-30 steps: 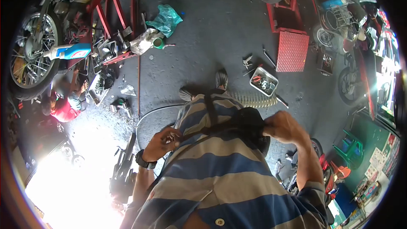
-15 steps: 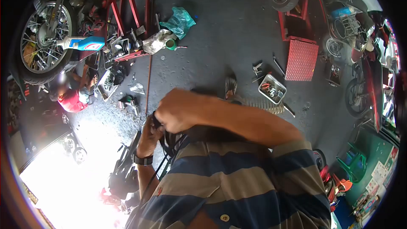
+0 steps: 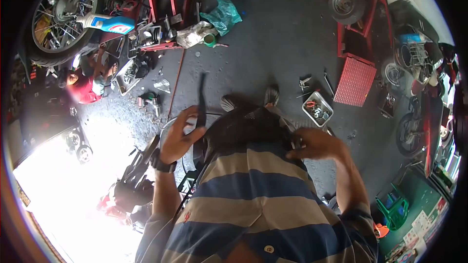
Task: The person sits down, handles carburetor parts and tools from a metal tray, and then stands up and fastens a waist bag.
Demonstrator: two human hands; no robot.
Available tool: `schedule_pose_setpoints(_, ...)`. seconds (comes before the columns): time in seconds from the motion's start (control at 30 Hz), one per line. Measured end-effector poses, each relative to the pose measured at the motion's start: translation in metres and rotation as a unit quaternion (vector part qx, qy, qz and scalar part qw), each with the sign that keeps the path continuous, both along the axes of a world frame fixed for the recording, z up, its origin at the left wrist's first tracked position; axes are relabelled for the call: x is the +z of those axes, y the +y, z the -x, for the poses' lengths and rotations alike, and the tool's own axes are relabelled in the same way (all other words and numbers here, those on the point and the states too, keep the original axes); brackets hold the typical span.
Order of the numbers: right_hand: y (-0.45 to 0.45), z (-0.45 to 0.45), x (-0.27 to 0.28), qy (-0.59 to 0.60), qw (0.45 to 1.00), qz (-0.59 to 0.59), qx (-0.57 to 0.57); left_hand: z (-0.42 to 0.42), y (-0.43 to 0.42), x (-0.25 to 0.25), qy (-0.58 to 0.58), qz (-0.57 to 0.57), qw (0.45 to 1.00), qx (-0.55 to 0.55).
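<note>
A dark mesh-like bag or cloth (image 3: 246, 129) lies across my waist, over the striped shirt (image 3: 258, 180). At its left side is my left hand (image 3: 180, 135), wearing a black watch, with its fingers apart. A dark strap (image 3: 202, 95) stands up beside those fingertips; whether they touch it is unclear. My right hand (image 3: 317, 143) is at the right edge of the dark bag, fingers bent and partly blurred, so what they hold, if anything, cannot be made out.
A metal tray (image 3: 318, 109) of tools is on the floor ahead, beside a red plate (image 3: 355, 81). A power tool (image 3: 149, 103) and a green bag (image 3: 223, 16) lie to the left. Another person in red (image 3: 87, 90) is low at the far left. A green stool (image 3: 393, 208) stands at right.
My right hand has moved from beside my left hand back to the right side of my waist. My left hand's fingers have spread. The dark bag now shows across my front.
</note>
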State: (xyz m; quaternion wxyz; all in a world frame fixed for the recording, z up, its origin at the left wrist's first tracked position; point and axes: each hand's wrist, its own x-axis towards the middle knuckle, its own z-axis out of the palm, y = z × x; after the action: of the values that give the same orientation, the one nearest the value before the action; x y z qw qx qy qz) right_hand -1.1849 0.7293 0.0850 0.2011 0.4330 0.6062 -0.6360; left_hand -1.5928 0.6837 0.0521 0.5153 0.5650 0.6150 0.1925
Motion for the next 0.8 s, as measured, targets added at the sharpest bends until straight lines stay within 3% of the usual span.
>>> schedule_pose_setpoints(0.1,-0.036,0.013,-0.027,0.056,0.979,-0.084,-0.175,-0.024,0.026,-0.020,-0.126,0.111,0.985,-0.039)
schedule_pose_setpoints(0.2,-0.035,0.035,-0.042,0.112,0.961,-0.155,-0.198,-0.030,0.048,-0.055,-0.200,0.183,0.957,-0.107)
schedule_pose_setpoints(0.37,-0.010,0.054,-0.032,0.131,0.972,-0.126,-0.152,0.001,0.042,-0.078,-0.268,0.249,0.923,-0.121)
schedule_pose_setpoints(0.47,0.001,0.079,-0.042,0.173,0.967,-0.147,-0.114,0.024,0.021,-0.059,-0.276,0.282,0.917,-0.055)
schedule_pose_setpoints(0.5,0.005,0.090,-0.046,0.189,0.964,-0.156,-0.101,0.045,0.014,-0.065,-0.206,0.301,0.928,-0.080)
schedule_pose_setpoints(0.6,0.024,0.133,-0.037,0.209,0.952,-0.216,0.054,0.061,-0.013,-0.029,-0.234,0.331,0.914,-0.011)
schedule_pose_setpoints(0.63,0.025,0.148,-0.041,0.244,0.948,-0.195,0.055,0.078,-0.025,-0.029,-0.165,0.375,0.912,-0.002)
schedule_pose_setpoints(0.73,0.033,0.178,-0.035,0.166,0.955,-0.164,0.181,0.084,-0.046,-0.026,-0.186,0.334,0.924,0.003)
schedule_pose_setpoints(0.8,0.038,0.178,-0.041,0.177,0.951,-0.169,0.190,0.072,-0.044,-0.015,-0.181,0.270,0.946,-0.018)
